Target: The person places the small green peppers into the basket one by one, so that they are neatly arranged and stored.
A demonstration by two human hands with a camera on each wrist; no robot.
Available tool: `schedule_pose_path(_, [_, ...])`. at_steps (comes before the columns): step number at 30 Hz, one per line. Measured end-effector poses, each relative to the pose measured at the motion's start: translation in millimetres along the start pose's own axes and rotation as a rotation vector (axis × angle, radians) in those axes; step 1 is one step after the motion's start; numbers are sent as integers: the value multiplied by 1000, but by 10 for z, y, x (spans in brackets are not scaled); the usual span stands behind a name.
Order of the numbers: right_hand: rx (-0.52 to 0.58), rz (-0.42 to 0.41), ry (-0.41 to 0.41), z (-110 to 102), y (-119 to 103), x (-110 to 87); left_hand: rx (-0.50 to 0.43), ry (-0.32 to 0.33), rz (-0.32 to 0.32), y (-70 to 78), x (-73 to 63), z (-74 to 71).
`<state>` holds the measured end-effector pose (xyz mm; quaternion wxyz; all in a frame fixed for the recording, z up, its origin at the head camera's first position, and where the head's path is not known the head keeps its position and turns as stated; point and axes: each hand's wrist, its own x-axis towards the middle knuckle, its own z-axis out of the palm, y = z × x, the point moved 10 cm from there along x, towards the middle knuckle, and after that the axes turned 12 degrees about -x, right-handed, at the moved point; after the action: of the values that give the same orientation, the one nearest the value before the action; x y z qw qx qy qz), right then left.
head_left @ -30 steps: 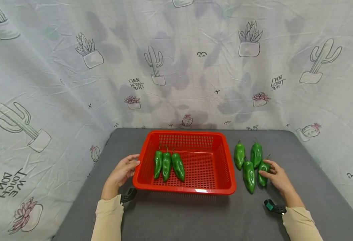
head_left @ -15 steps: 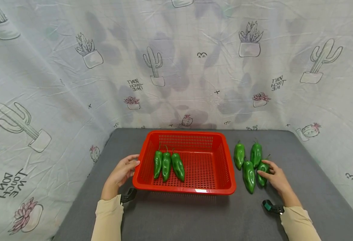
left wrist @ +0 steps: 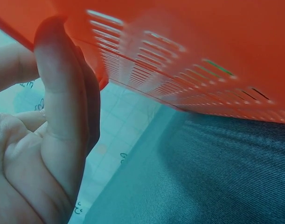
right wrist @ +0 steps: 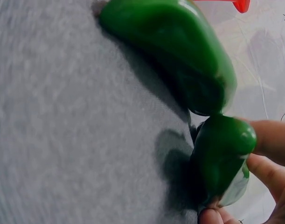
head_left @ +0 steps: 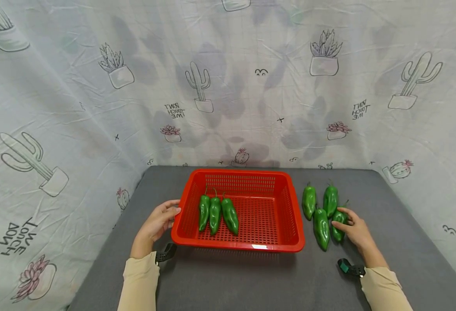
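Note:
A red plastic basket (head_left: 231, 247) stands on the grey table with three green peppers (head_left: 215, 216) lying side by side in its left half. At its left rim, my left hand (head_left: 159, 221) holds the edge; the left wrist view shows a digit (left wrist: 63, 93) pressed against the red wall. Right of the basket, my right hand (head_left: 360, 233) pinches a green pepper (head_left: 337, 236) between thumb and fingers. In the right wrist view that pepper (right wrist: 221, 154) touches or nearly touches another pepper (right wrist: 175, 51), and its underside is in shadow.
Three more green peppers lie close by the pinched one: one near the basket (head_left: 309, 201), one farther back (head_left: 330, 200) and one in front (head_left: 321, 230). A printed cloth (head_left: 243, 86) hangs behind and beside the grey table (head_left: 243, 280).
My right hand and the pepper at its fingers have shifted slightly to the left. The left hand and the basket have stayed in place.

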<state>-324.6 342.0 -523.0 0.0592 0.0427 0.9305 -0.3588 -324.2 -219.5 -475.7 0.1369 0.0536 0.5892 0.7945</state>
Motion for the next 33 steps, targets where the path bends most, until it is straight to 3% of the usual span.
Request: schedule_pose_path(33, [21, 49, 48, 1, 55, -47, 12, -2, 1, 0, -2, -6])
